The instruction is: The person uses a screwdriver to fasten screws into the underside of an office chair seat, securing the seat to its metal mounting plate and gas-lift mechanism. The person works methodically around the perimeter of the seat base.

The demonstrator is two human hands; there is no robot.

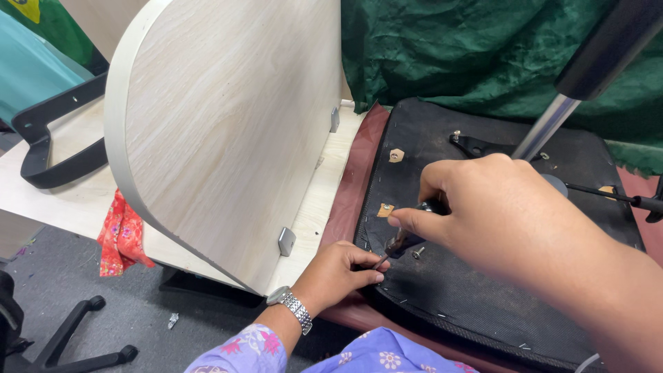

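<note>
An upturned chair seat (483, 290) with black fabric underside lies in front of me. My right hand (497, 214) is closed around a dark tool handle, its tip pressed down on the seat near a bolt (418, 253). My left hand (342, 273), with a metal wristwatch, pinches a small thin metal piece (380, 261) at the seat's near-left edge, beside the tool tip. Small tan patches (385, 210) mark screw holes on the fabric.
A pale wooden panel (221, 131) stands upright on a desk top (69, 200) to the left. A black armrest (48, 145) lies on it. The chair's gas-lift column (580, 83) rises at upper right. Green cloth (469, 48) lies behind. A chair base (76, 338) sits on the floor.
</note>
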